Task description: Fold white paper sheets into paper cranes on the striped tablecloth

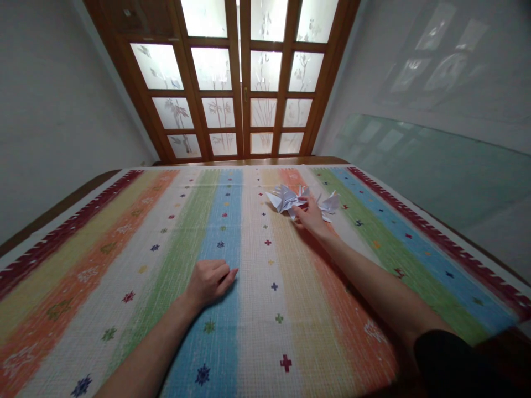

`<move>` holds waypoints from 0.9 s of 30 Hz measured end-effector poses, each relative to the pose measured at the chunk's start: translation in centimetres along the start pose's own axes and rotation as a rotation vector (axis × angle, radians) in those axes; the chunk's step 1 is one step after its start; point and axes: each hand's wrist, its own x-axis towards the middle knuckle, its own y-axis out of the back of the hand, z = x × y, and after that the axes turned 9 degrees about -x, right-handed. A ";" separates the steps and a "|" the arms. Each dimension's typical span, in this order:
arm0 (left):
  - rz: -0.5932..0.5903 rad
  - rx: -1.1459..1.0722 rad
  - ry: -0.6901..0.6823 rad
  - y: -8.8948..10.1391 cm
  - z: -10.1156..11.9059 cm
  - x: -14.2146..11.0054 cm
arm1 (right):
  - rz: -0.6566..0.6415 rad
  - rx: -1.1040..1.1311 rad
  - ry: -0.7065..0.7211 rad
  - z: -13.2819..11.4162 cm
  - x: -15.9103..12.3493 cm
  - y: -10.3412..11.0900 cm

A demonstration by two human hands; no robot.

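Observation:
My right hand [310,215] reaches far across the table and pinches a white folded paper figure [284,199]. More white folded paper figures [331,204] lie just right of that hand, touching one another. My left hand [211,281] rests on the striped tablecloth [124,260] nearer to me, fingers loosely curled, holding nothing. The paper pile sits near the far middle of the cloth, on the pale and orange stripes.
The cloth has wide coloured stripes with small cross and flower marks and dark red borders. A wooden door with frosted glass panes [244,83] stands beyond the table's far edge. A glass sheet [435,166] leans against the right wall.

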 end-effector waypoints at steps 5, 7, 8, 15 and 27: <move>-0.013 0.075 -0.025 -0.1 0.1 -0.1 | -0.020 -0.070 -0.041 -1.0 0.3 -0.2; -0.021 0.092 -0.025 -0.1 0.1 -0.1 | -0.035 -0.067 -0.026 -1.5 -0.1 -0.1; -0.022 0.096 -0.024 -0.1 0.1 -0.1 | -0.037 -0.054 -0.010 -1.7 -0.5 0.0; 0.007 -0.042 0.175 -0.2 -0.1 0.1 | -0.100 0.149 0.118 -3.6 -3.6 0.1; 0.409 -1.065 0.929 -4.6 -1.0 6.8 | -0.521 0.837 -0.205 -8.6 -7.1 -1.0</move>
